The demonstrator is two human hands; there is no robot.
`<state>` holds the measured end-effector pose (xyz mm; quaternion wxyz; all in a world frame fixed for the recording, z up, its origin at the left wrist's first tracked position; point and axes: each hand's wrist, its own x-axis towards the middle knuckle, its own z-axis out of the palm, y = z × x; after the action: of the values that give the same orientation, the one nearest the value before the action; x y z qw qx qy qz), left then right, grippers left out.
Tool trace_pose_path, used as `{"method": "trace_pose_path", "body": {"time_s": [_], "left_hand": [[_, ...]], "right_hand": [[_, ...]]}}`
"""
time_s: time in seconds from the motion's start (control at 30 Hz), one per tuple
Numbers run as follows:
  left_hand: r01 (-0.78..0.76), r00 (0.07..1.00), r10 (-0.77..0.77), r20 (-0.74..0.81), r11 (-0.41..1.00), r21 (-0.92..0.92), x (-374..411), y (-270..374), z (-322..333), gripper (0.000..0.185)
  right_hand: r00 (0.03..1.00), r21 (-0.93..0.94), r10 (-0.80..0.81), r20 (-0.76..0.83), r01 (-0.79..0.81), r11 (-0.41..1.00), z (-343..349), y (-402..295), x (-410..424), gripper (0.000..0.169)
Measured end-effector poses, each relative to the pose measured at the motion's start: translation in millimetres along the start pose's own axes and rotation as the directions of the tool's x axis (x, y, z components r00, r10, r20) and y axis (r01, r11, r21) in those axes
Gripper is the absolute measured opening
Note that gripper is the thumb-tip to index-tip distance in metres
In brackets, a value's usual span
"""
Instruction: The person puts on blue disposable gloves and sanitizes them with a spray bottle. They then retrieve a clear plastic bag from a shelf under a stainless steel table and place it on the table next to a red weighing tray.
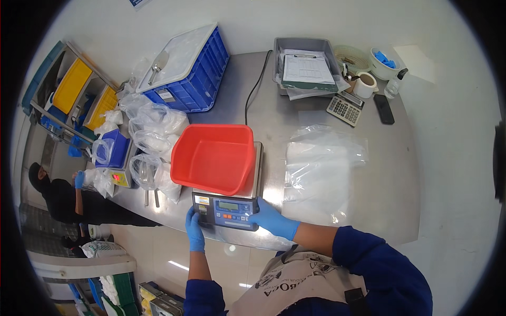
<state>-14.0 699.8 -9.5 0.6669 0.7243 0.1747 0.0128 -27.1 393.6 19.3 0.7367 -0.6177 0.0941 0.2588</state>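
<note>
A digital bench scale (233, 213) stands at the front edge of the steel table, and a red plastic basin (215, 160) rests tilted on its platform. My left hand (195, 229), in a blue glove, touches the left front corner of the scale. The right hand (274, 221), gloved the same way, grips the scale's right front corner, thumb by the keypad. Flat clear plastic bags (320, 173) lie in a stack to the right. Several plastic bags of white powder (168, 179) stand left of the basin, with two metal utensil handles (146, 197) sticking out below them.
Behind stand a lidded blue crate (189, 75) with a metal scoop (158, 67) and a grey tray (304, 93) with a clipboard. A calculator (345, 109), phone (383, 109), tape roll (365, 85) and spray bottle (395, 85) are at back right. A co-worker (65, 201) stands left, near another scale (120, 177).
</note>
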Motion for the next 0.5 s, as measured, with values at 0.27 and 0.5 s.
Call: {"method": "trace_pose_path", "body": {"time_s": [0.27, 0.5], "left_hand": [[0.11, 0.964, -0.079, 0.255, 0.988, -0.107, 124, 27, -20, 0.045], [0.168, 0.958, -0.102, 0.268, 0.957, -0.235, 130, 37, 33, 0.042]], "right_hand": [[0.867, -0.299, -0.351, -0.353, 0.251, 0.921, -73, -35, 86, 0.079], [0.907, -0.483, -0.411, -0.086, 0.323, 0.814, -119, -73, 169, 0.055]]}}
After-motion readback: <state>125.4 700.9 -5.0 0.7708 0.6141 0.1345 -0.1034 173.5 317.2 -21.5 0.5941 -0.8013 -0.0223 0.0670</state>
